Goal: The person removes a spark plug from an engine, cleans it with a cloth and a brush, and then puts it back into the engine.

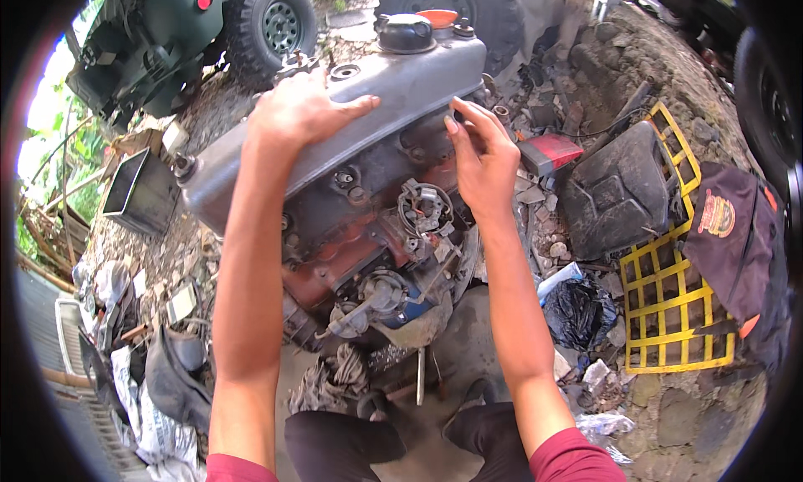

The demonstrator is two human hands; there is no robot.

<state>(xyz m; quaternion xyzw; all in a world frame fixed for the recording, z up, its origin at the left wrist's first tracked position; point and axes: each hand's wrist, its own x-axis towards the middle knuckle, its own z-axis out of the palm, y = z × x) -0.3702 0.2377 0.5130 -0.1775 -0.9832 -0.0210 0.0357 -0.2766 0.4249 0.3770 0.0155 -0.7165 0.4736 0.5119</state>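
A large engine stands in front of me, with a long grey valve cover (pixel 418 79) along its top. My left hand (pixel 299 110) lies on the cover's upper face, thumb stretched out and fingers reaching over the far side. Beside the cover's near edge, toward its right end, my right hand (pixel 488 158) is closed in a pinch; what sits between its fingertips is too small to name. Below that hand is a distributor (pixel 425 208) without its cap. Lower down, a round metal pump (pixel 383 294) is fixed to the rusty red engine block (pixel 322 273). A black filler cap (pixel 406 34) tops the cover.
An orange dish (pixel 438 18) sits behind the filler cap. At right are a black jerrycan (pixel 615 189), a yellow metal grille (pixel 669 315) and a dark jacket (pixel 736 239). A square metal can (pixel 142 191) stands left. Rags (pixel 330 382) lie below the engine.
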